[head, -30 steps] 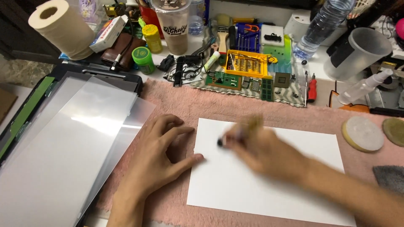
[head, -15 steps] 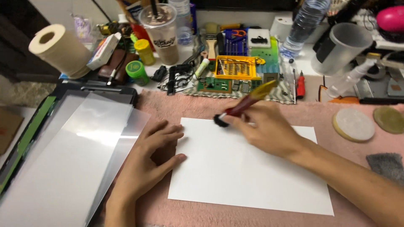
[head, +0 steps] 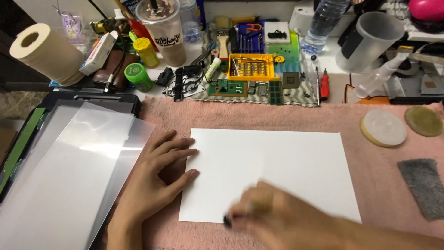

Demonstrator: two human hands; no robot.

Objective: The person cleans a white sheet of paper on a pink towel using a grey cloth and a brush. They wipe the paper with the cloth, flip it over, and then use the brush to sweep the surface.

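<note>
Since the earlier frame, the right hand (head: pixel 273 213) has swept from the far edge of the white sheet (head: pixel 273 166) down to its near edge, close to the near left corner. It shows as a blur; it seems curled around a dark-tipped tool (head: pixel 227 221), probably the brush or pen seen before, though the grip itself cannot be made out clearly. The dark tip sits right at the sheet's near edge, just to the left of the knuckles.

The left hand (head: pixel 155 187) lies open and flat, palm down on the pink towel (head: pixel 393 194), fingers spread. Its fingertips touch the left edge of the sheet, pinning it. The sheet therefore lies to the right of this hand and beneath and beyond the right one.

Left of the left hand, touching its outer side, are clear plastic sheets (head: pixel 69 176) stacked over a dark tray.

As a judgement: the fast stroke near the edge could carry the tip off the paper onto the towel, and since only fingertips hold one side, a hard pull might skew or buckle the sheet.
</note>
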